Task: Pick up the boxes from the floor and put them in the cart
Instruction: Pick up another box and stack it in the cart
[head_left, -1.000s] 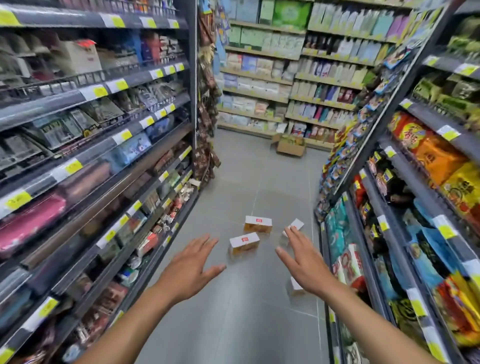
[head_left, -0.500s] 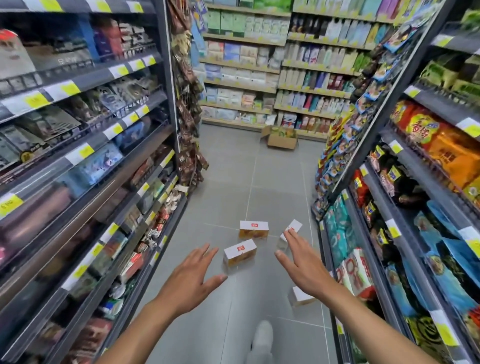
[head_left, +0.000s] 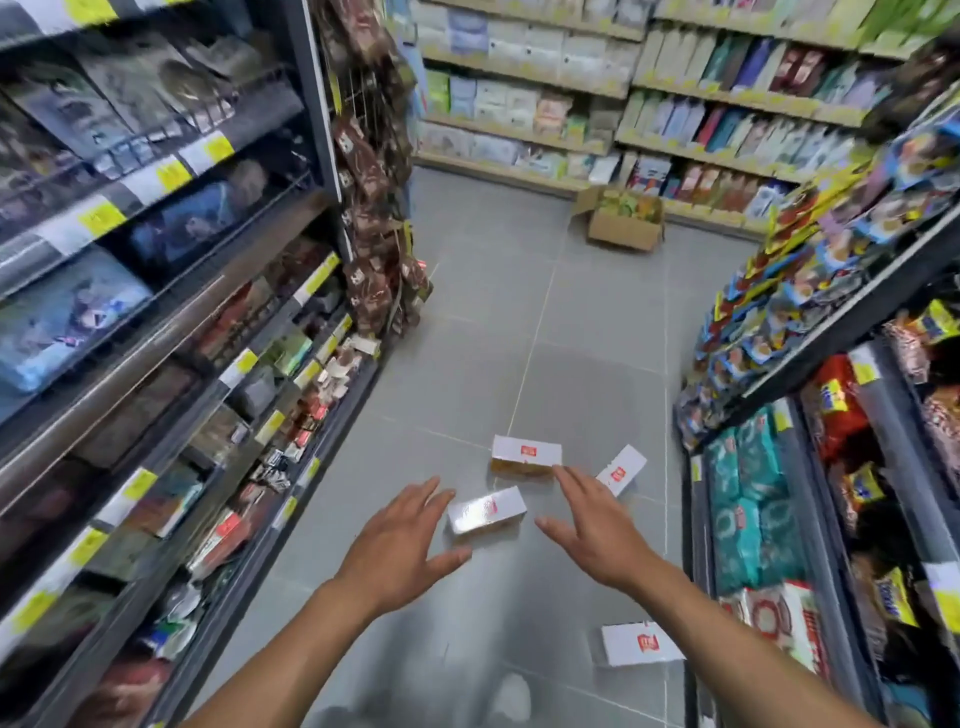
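A: Where are the boxes?

B: Four small rectangular cardboard boxes, white on top with a red label, lie on the grey tiled floor (head_left: 467, 322) of a shop aisle. The nearest middle box (head_left: 485, 512) lies flat between the two hands. Just beyond it sits a second box (head_left: 525, 453), its tan side facing the camera. A third, tilted box (head_left: 621, 469) lies to the right of that one, partly hidden behind the right hand. The fourth box (head_left: 641, 643) lies apart from the rest, close to the right-hand shelving and partly under the right forearm.

A: And the hands?

B: The left hand (head_left: 400, 545) is stretched forward, palm down, fingers spread; its grip is wide and holds nothing. Its fingertips appear just beside the left end of the nearest box, though I cannot tell whether they touch it. The right hand (head_left: 592, 535) is likewise spread wide and empty, on the right of that same box.

A: What else is around?

B: Dark metal shelves (head_left: 171, 332) of packaged goods with yellow price tags line the left side, and shelves of bright snack bags (head_left: 810, 291) line the right. An open brown cardboard carton (head_left: 621, 228) stands on the floor at the far end. No cart shows in this view.
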